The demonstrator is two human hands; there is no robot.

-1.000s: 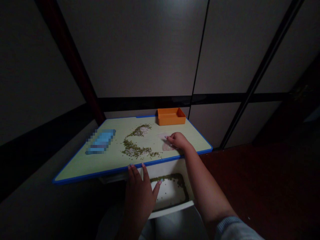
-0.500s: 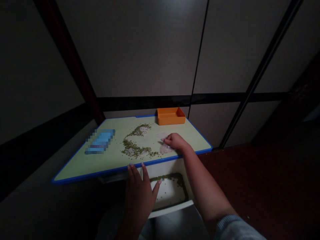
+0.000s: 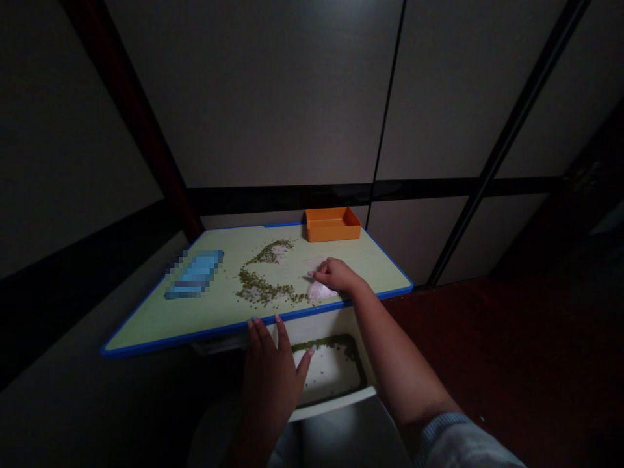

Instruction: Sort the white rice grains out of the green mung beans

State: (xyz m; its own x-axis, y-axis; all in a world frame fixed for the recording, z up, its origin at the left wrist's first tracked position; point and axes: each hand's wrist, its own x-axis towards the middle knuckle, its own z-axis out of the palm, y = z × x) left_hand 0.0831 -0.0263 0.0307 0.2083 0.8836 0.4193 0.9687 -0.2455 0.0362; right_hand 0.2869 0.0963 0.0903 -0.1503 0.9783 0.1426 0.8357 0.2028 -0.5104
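Small green beans (image 3: pixel 263 281) lie scattered over a pale green table with a blue rim (image 3: pixel 146 318). My right hand (image 3: pixel 335 275) rests on the table at the right end of the beans, its fingers closed on a thin pale pink sheet (image 3: pixel 319 292) pressed to the surface. My left hand (image 3: pixel 272 367) is below the table's near edge, fingers spread on the rim of a white tray (image 3: pixel 336 403). The tray is held under the edge and has beans along its far side.
An orange box (image 3: pixel 333 223) stands at the table's far edge. A blue flat object (image 3: pixel 194 273), blurred out, lies on the left of the table. Dark wall panels rise behind, and a dark reddish floor is to the right.
My right hand has slid the pink sheet leftward and toward the near edge, closer to the beans. My left hand and the tray have stayed in place.
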